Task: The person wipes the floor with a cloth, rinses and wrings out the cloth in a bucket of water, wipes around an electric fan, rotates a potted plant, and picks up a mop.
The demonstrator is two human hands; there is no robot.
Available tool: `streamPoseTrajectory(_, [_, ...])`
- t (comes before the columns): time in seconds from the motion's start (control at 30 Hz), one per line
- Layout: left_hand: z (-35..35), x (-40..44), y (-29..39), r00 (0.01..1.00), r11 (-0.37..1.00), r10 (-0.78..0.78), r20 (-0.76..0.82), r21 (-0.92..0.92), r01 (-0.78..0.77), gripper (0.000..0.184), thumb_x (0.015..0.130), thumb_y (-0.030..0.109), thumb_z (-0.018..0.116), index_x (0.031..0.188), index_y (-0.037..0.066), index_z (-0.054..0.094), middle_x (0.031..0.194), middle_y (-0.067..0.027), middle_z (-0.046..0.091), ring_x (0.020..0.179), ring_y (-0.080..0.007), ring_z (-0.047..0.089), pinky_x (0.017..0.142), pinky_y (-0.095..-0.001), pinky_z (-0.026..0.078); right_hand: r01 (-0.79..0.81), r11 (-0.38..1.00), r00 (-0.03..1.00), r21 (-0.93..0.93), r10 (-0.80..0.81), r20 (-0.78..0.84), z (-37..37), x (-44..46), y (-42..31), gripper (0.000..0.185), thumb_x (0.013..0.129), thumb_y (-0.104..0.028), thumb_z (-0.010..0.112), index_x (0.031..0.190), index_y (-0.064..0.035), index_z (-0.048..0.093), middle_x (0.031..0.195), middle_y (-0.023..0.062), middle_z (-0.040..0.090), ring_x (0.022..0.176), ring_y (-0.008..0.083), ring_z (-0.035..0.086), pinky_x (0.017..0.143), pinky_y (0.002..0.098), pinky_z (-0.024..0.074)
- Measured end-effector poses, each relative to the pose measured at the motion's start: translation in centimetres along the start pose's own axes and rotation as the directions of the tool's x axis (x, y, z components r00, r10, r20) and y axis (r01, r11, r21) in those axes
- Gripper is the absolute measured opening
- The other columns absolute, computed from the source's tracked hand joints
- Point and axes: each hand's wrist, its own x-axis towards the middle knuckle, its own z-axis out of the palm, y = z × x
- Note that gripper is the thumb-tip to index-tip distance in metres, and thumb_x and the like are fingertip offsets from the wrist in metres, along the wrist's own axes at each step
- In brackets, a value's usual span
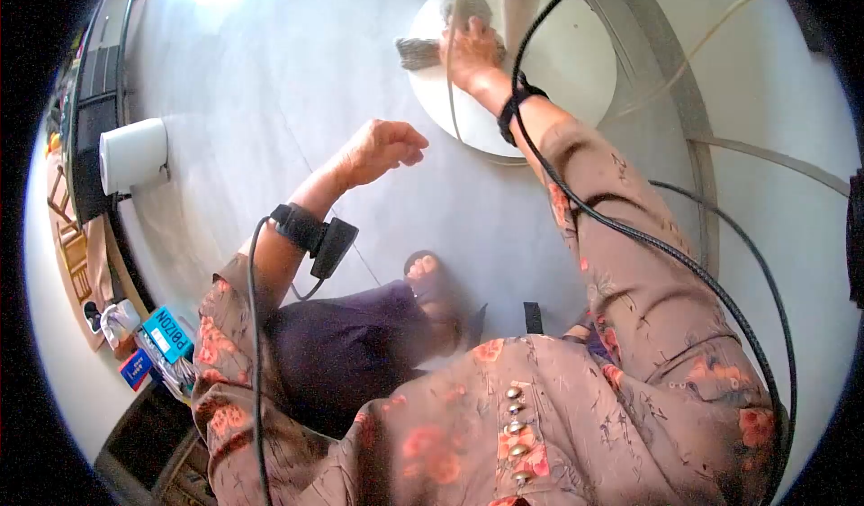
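My right hand (pixel 472 53) is closed on a grey cloth (pixel 419 54) and presses it against a white round base (pixel 567 83). Part of the cloth sticks out to the left of the fingers, and more of it shows above them. Close beside that hand a pale post (pixel 519 11) rises from the base. My left hand (pixel 382 150) hangs in the air over the grey floor, left of the base. Its fingers are loosely bent, and nothing shows in them.
Black cables (pixel 630 227) run from the straps on my wrists past my arms. A white bin (pixel 133 157) stands at the left by a dark cabinet. Lower left are a blue box (pixel 166 333) and other packages. A curved grey strip (pixel 666 47) crosses at right.
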Motion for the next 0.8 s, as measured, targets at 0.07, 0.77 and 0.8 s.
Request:
streamPoseTrajectory(0.07, [-0.5, 0.2, -0.5, 1.000, 1.000, -0.007, -0.013, 0.006, 0.007, 0.023, 0.088, 0.015, 0.048, 0.102, 0.003, 0.061, 0.088, -0.0067, 0.066, 0.081, -0.0135, 0.062, 0.070, -0.0272, 0.050, -0.082, 0.863, 0.951, 0.498, -0.081, 0.298, -7.1, -1.7, 1.5, 0.028, 0.080, -0.012, 0.048, 0.104, -0.0031, 0.058, 0.100, 0.0125, 0.058, 0.099, 0.0300, 0.049, 0.079, 0.0443, 0.0426])
streamPoseTrajectory(0.77, [-0.7, 0.1, -1.9, 0.993, 0.994, -0.111, 0.031, 0.011, 0.111, 0.025, 0.086, 0.020, 0.051, 0.099, 0.001, 0.062, 0.084, -0.0054, 0.066, 0.077, -0.0118, 0.061, 0.067, -0.0265, 0.050, -0.186, 0.955, 0.909, 0.231, 0.078, 0.408, -7.2, -0.1, 1.3, 0.037, 0.081, -0.023, 0.045, 0.100, 0.0064, 0.058, 0.106, 0.0228, 0.047, 0.101, 0.0395, 0.041, 0.086, 0.0557, 0.0324])
streamPoseTrajectory(0.8, [-0.7, 0.4, -2.2, 0.993, 0.993, -0.114, 0.035, 0.016, 0.113, 0.025, 0.086, 0.019, 0.051, 0.100, 0.001, 0.061, 0.084, -0.0053, 0.066, 0.078, -0.0118, 0.061, 0.067, -0.0265, 0.050, -0.097, 0.967, 0.940, 0.234, 0.012, 0.340, -9.1, -1.7, 1.6, 0.035, 0.079, -0.022, 0.047, 0.097, 0.0054, 0.060, 0.103, 0.0211, 0.049, 0.097, 0.0389, 0.042, 0.084, 0.0539, 0.0333])
